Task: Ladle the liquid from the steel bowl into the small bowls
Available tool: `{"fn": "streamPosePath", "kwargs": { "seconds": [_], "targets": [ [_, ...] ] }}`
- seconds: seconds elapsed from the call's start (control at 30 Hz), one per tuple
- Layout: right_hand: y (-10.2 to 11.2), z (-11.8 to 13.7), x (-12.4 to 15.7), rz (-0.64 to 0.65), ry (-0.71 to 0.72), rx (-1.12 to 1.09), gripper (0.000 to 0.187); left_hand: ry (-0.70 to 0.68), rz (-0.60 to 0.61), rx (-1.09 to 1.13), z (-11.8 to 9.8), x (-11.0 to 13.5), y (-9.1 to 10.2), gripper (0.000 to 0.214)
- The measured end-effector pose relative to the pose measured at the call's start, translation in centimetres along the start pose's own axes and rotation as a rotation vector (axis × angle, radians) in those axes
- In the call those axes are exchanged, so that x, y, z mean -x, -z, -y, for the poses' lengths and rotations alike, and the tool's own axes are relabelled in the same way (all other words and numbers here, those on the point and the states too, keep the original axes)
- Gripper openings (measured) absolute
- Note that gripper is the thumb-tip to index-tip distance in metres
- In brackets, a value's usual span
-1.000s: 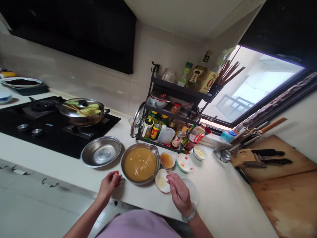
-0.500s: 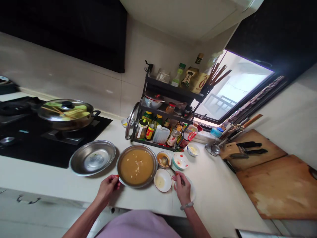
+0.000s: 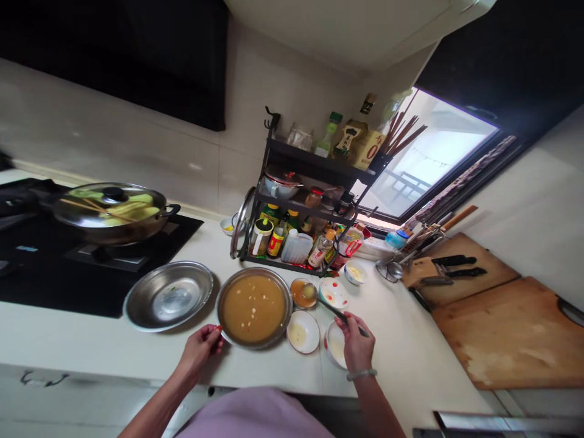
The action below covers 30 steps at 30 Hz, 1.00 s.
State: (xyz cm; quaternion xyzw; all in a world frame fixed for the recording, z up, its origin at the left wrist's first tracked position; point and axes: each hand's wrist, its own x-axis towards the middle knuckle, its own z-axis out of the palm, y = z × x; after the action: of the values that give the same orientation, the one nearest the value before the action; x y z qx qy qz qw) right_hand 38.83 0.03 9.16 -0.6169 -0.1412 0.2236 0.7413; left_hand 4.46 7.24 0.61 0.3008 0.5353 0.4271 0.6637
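My left hand (image 3: 201, 347) pinches the near-left rim of a steel pan (image 3: 254, 306) full of brown-yellow batter. My right hand (image 3: 356, 347) is closed on a spoon (image 3: 325, 302) whose bowl sits in a small bowl of orange-brown sauce (image 3: 301, 293). Under that hand lies a white dish (image 3: 334, 348). A second small white dish (image 3: 303, 331) with a pale smear sits between the pan and my right hand. A red-dotted bowl (image 3: 334, 293) stands just behind the spoon's handle.
An empty steel basin (image 3: 168, 296) lies left of the pan. A lidded wok (image 3: 109, 213) sits on the black hob (image 3: 41, 280). A black rack of bottles (image 3: 310, 207) stands behind. Wooden boards (image 3: 515, 328) and knives (image 3: 449, 267) are at the right.
My right hand has picked up a spoon and put its bowl into the sauce bowl. The hand has drifted right over the white dish. My left hand still holds the pan rim.
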Motion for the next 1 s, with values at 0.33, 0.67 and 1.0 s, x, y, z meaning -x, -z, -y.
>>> {"fn": "streamPosePath", "kwargs": {
  "seconds": [0.33,0.67,1.0],
  "targets": [
    [-2.0,1.6,3.9,0.242,0.078,0.147,0.035,0.105,0.032,0.091,-0.7,0.1,0.2,0.037],
    [-1.9,1.7,7.6,0.724,0.97,0.592,0.022,0.114,0.064,0.138,0.1,-0.2,0.7,0.046],
    [-0.8,-0.9,3.7,0.414,0.662,0.566,0.026,0.127,0.085,0.09,-0.3,-0.6,0.9,0.043]
  ]
}}
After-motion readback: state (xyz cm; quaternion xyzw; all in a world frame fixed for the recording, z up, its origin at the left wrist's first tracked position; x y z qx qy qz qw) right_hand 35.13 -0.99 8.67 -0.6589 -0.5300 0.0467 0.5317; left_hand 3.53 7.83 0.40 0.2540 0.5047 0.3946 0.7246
